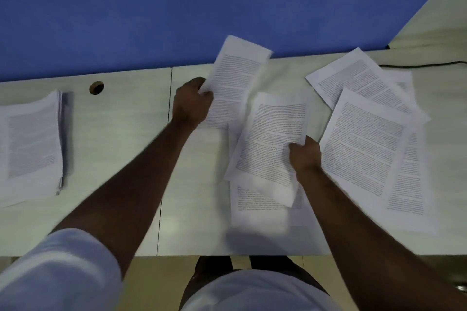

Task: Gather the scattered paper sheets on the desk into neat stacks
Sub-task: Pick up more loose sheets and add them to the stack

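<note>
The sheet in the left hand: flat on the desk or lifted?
Lifted. The left hand pinches the sheet at its edge, and its far end rises over the blue partition.

The left hand (192,101) grips the lower left edge of a printed sheet (236,78), which tilts up and away over the back of the pale bench (121,129) toward the blue partition (177,7). The right hand (305,153) pinches the right edge of a second sheet (271,139), lifted and slanted above another page (255,209) lying flat near the front edge. To the right, several loose pages (366,134) overlap at different angles. At the far left sits a squared stack of paper (30,144), beside a round cable hole (96,87). A dark cable (424,65) runs along the back right. Rolled white sleeves show at the bottom.
</note>
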